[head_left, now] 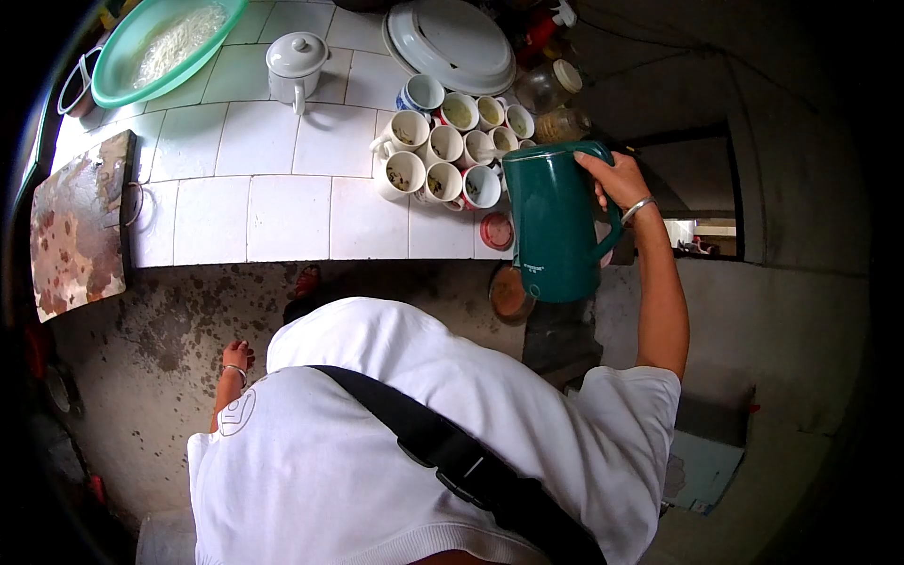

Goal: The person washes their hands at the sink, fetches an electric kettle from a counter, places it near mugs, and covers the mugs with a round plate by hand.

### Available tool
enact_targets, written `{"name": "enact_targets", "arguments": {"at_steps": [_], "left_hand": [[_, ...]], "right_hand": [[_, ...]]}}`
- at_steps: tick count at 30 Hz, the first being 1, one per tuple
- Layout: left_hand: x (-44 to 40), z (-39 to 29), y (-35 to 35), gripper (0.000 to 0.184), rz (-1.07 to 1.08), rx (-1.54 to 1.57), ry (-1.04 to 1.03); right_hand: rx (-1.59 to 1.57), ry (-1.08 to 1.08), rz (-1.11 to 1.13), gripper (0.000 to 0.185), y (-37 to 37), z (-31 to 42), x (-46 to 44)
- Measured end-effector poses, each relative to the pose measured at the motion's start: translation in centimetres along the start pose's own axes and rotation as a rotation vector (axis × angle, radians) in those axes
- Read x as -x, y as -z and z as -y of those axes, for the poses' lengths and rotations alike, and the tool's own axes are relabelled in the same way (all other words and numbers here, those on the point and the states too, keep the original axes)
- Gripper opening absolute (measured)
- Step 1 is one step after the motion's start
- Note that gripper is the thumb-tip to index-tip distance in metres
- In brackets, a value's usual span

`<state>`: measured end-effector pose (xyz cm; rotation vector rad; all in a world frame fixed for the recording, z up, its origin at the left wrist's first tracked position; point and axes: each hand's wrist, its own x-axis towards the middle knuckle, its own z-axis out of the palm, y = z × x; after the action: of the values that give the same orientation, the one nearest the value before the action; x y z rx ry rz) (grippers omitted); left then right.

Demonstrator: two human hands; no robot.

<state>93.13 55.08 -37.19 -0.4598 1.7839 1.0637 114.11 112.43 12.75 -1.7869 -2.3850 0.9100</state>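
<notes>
My right hand [617, 181] grips the handle of a dark green electric kettle [556, 226] at the counter's right end. The kettle's top edge is beside a cluster of several mugs, and no stream of water can be made out. Dark tea leaves lie in the front mugs, such as the white mug [401, 174]; a few at the back, like the mug [460, 113], hold yellowish liquid. A round red lid [497, 231] lies just left of the kettle. My left hand [237, 356] hangs low beside my body, fingers loosely bent, holding nothing.
On the white-tiled counter [287, 217] stand a lidded white cup [297, 66] and a green basin [202, 61] with white strands. A worn board [85, 226] juts over the left edge. Behind the mugs are a large white lid [452, 47] and a glass jar [546, 87].
</notes>
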Motion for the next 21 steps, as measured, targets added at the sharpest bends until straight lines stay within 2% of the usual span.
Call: {"name": "enact_targets", "arguments": {"at_steps": [9,21], "left_hand": [[-0.9,1.2,0.1,0.012,-0.002,0.058,-0.005],[-0.4,0.2,0.1,0.014,0.010,-0.001,0.024]], "right_hand": [[0.068,-0.015,0.002,0.036,0.3,-0.1,-0.4],[0.097,-0.020,0.029,0.034,0.9,0.3,-0.8]]}}
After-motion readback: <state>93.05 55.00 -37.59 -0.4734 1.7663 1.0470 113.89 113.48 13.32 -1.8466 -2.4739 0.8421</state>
